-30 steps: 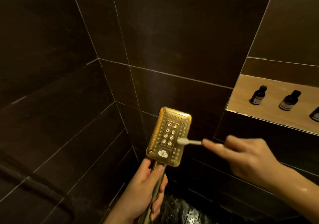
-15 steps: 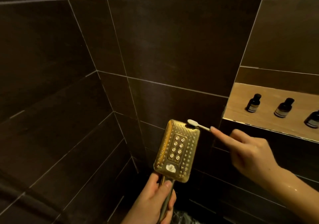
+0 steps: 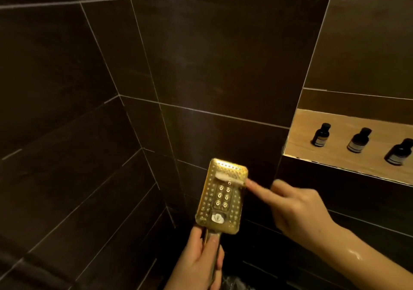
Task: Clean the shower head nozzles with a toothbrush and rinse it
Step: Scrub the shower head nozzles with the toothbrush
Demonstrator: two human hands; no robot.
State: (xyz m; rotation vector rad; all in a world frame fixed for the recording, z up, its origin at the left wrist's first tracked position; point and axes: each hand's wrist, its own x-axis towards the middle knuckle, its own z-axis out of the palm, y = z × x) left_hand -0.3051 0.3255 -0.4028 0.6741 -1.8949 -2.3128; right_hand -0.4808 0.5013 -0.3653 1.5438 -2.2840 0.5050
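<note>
A rectangular gold shower head (image 3: 221, 200) faces me, upright, with rows of small nozzles and a white button near its base. My left hand (image 3: 201, 260) grips its handle from below. My right hand (image 3: 292, 209) holds a white toothbrush (image 3: 228, 177), index finger stretched along the handle. The blurred brush head lies across the upper nozzle rows of the shower head. My right forearm looks wet.
Dark tiled walls meet in a corner behind the shower head. A lit wooden niche (image 3: 299, 142) at the right holds three small dark bottles (image 3: 321, 135). Something wet glistens on the floor at the bottom edge.
The brush head has moved from the shower head's top right corner leftward onto the upper nozzle rows. Before that it went up from the right edge beside the middle nozzles.
</note>
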